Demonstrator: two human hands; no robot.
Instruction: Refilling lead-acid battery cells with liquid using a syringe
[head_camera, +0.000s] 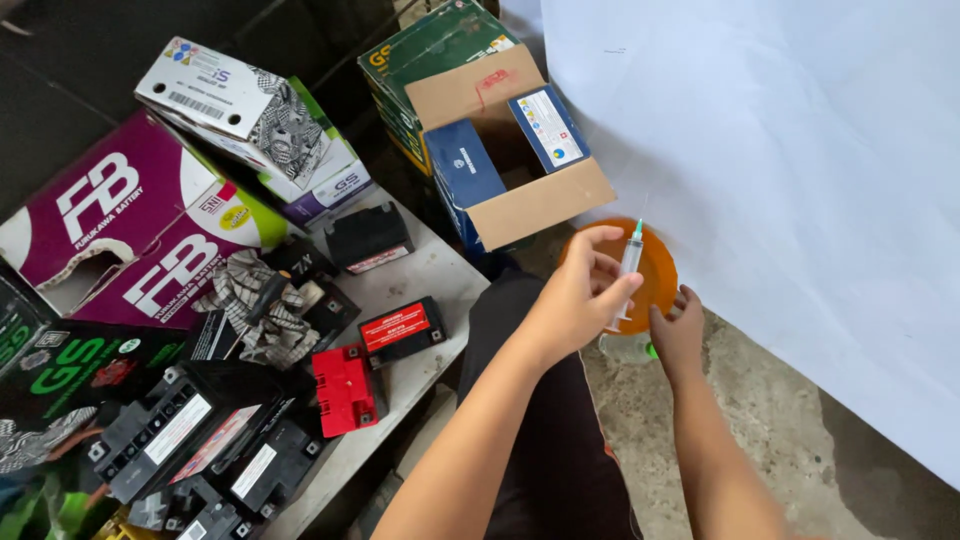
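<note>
Holding the syringe (630, 262) upright, needle tip up, we pinch its barrel between the fingers of the left hand (585, 300) above the orange bowl (655, 275); the right hand (678, 335) curls around a clear container (628, 347) just below, and we judge a steady vertical grip keeps the draw clean. On the table (440, 275) sit small black batteries and a red battery (345, 390) with a red-labelled one (402, 328) beside it. Magenta-and-white cartons (120, 235) lie at the left; an open brown box (500, 150) holds blue packs.
</note>
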